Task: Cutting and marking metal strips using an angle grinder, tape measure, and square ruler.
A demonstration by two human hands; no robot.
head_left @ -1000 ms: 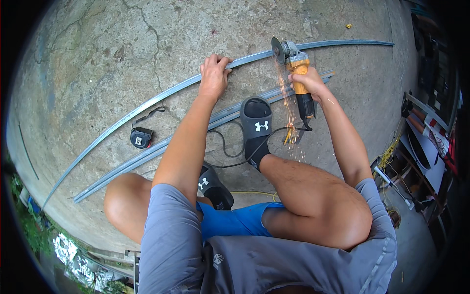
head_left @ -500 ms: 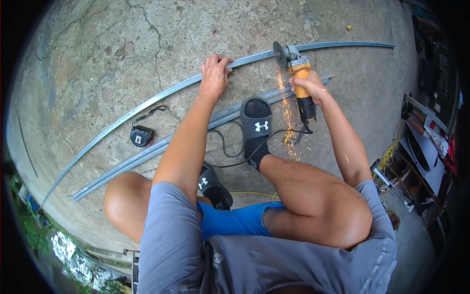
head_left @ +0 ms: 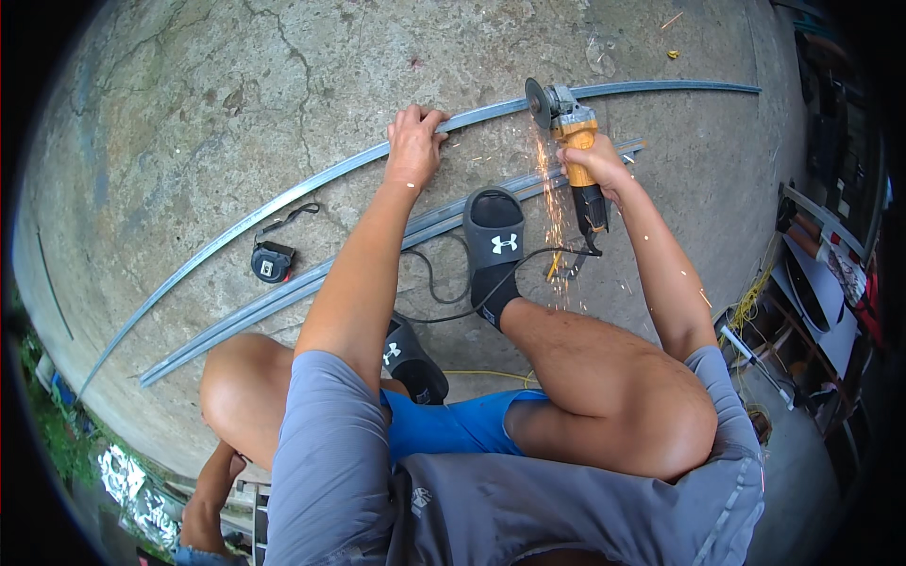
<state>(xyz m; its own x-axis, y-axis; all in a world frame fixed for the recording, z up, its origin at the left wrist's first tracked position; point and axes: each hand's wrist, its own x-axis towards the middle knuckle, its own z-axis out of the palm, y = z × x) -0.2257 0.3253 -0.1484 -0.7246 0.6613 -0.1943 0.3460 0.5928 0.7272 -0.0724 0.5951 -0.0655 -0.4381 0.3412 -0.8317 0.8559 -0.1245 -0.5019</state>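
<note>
A long, thin galvanized metal channel (head_left: 283, 200) lies across the concrete and looks curved. My left hand (head_left: 415, 141) is closed over it near its middle, fingers curled around the far edge. To the right, my right hand (head_left: 595, 166) grips the yellow and black body of an angle grinder (head_left: 578, 140). Its disc (head_left: 539, 104) meets the channel, and orange sparks (head_left: 547, 189) stream from there toward me. I cannot see how deep the disc sits in the metal. A black cord runs from the grinder's rear past my slide sandal (head_left: 494, 226).
More metal channels (head_left: 236, 319) lie bundled under my left forearm and beside my foot. A black tape measure (head_left: 273, 262) with a strap rests left of them. At the lower left shows another person's bare limb (head_left: 209, 500). Yellow cord (head_left: 750, 297) and boards sit at the right.
Both hands and the grinder hold nearly the same place while sparks keep flying and scatter wider, over my forearms. Another person's limb has come into view at the lower left.
</note>
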